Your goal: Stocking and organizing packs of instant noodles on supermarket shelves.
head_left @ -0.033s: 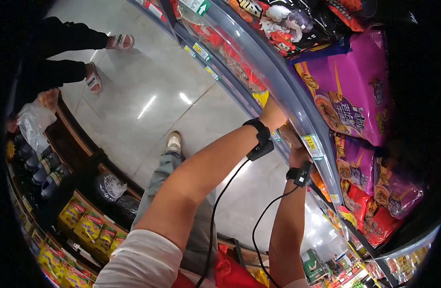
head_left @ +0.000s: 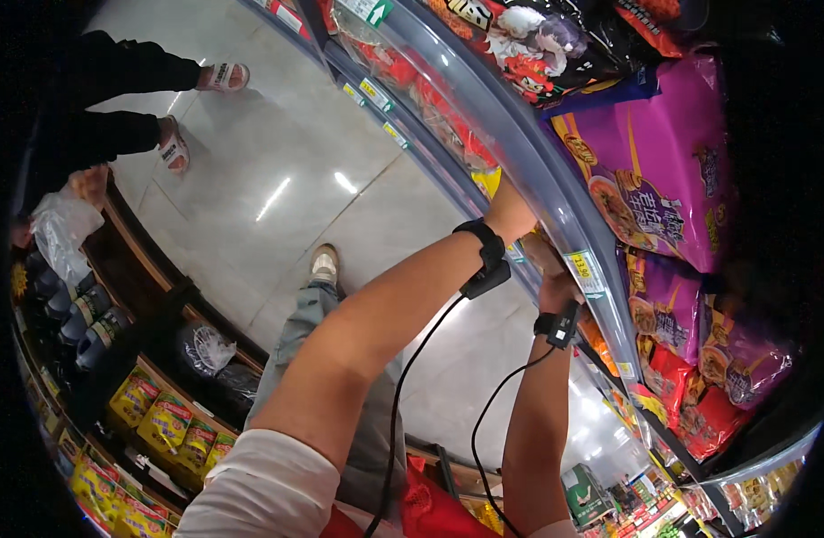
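Observation:
Both my arms stretch forward to the right, into a lower shelf under a clear-fronted upper shelf edge (head_left: 555,224). My left hand (head_left: 512,213) reaches in beneath that edge beside a yellow package (head_left: 487,183); its fingers are hidden. Nearer to me, my right hand (head_left: 558,290) is partly covered by the same edge, and its fingers cannot be made out. What either hand touches in there does not show. Both wrists wear black straps with small boxes and cables. Above the edge lie a large purple noodle bag (head_left: 654,170) and smaller purple bags (head_left: 667,309).
Red packets (head_left: 708,426) lie on the upper shelf's near part, a black bag (head_left: 564,45) at its far end. Across the grey tiled floor (head_left: 277,161) stands another person in sandals (head_left: 224,77), a hand by a plastic bag (head_left: 64,224). Left shelves hold yellow packets (head_left: 165,421) and dark bottles (head_left: 98,336).

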A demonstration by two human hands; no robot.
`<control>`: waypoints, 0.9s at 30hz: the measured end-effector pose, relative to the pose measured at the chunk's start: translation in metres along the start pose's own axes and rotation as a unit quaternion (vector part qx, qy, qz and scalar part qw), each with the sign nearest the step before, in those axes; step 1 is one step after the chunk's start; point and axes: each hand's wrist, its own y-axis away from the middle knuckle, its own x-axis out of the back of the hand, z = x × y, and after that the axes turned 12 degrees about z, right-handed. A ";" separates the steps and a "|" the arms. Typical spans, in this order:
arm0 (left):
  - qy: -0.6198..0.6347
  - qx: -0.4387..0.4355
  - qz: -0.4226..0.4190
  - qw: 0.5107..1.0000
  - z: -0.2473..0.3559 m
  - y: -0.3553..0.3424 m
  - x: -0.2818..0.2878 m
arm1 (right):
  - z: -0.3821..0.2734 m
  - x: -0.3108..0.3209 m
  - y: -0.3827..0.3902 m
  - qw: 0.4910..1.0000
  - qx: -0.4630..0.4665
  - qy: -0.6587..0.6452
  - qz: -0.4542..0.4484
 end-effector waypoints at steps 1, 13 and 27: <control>-0.073 -0.069 0.002 0.995 -0.015 0.001 0.007 | -0.004 -0.021 0.012 0.995 -0.061 -0.065 0.037; 0.136 0.456 -0.032 0.879 0.026 0.066 0.118 | -0.022 0.023 0.044 0.946 -0.247 -0.194 0.073; -0.146 0.680 0.043 0.717 0.100 0.405 0.398 | 0.027 0.133 -0.042 0.722 0.253 0.640 0.077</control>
